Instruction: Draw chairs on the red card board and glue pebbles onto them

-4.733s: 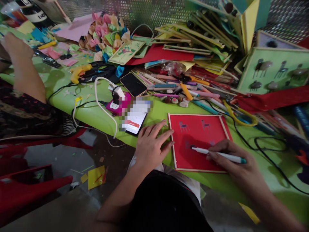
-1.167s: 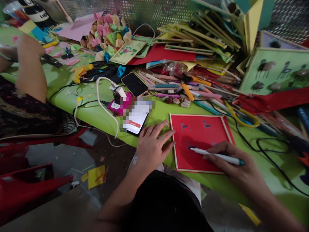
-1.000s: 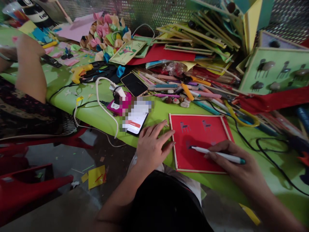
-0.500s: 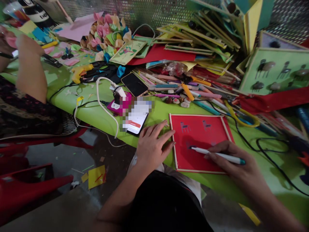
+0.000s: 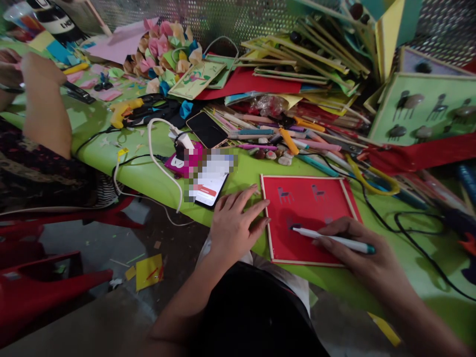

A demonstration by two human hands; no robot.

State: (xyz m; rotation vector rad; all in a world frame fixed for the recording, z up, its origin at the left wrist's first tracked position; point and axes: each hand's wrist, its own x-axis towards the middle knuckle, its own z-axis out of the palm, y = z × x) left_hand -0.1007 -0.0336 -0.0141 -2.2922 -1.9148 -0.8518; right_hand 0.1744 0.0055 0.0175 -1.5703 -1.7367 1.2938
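A red card (image 5: 282,248) edged with pale wooden strips lies on the green table. Small dark chair drawings (image 5: 285,194) show along its upper half, with fainter marks lower down. My right hand (image 5: 345,243) pinches a white marker (image 5: 334,240) with a teal end, its tip on the dark mark at the card's lower left. My left hand (image 5: 236,225) rests with fingers spread, the fingertips at the card's left edge. Left of that hand lies a lit phone (image 5: 208,191), partly blurred out.
Behind the card are pens, small stones (image 5: 271,154), a dark phone (image 5: 207,130) and yellow-handled scissors (image 5: 383,186). A magenta power adapter (image 5: 182,166) trails cables. Framed cards (image 5: 427,109) stand at the right. Another person's arm (image 5: 46,99) is at the left.
The marker and my right hand have shifted very slightly to the left over the lower-left mark. My left hand and the card stay put. The other person's hands have moved a little.
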